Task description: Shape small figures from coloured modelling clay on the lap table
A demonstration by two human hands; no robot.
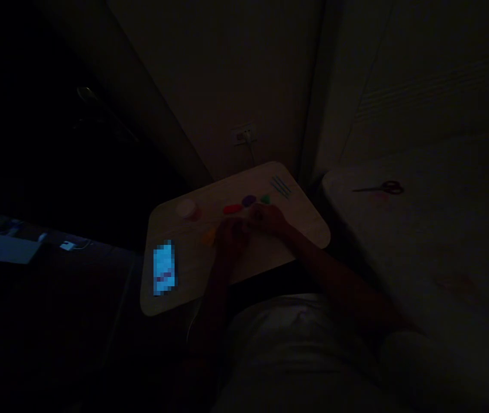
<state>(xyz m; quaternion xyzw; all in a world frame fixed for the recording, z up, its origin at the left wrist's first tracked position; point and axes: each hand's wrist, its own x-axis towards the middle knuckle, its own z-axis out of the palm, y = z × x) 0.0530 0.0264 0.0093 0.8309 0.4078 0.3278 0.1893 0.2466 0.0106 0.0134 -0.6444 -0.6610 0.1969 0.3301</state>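
Note:
The view is very dark. My left hand (232,234) and my right hand (265,218) come close together over a small pale table (192,275), their fingers curled inward. Something pale seems to lie between them, too dim to name. Just beyond the fingers are a red oblong piece (232,209), a purple rounded piece (249,201) and a green piece (265,199). An orange-yellow piece (208,236) sits left of my left hand, partly covered by it.
A pale round container (187,209) stands at the table's left rear, with a lit phone (164,268) nearer. Several thin sticks (281,187) lie at the right rear. Scissors (388,187) rest on a pale surface (425,241) to the right. A wall socket (244,134) holds a plug.

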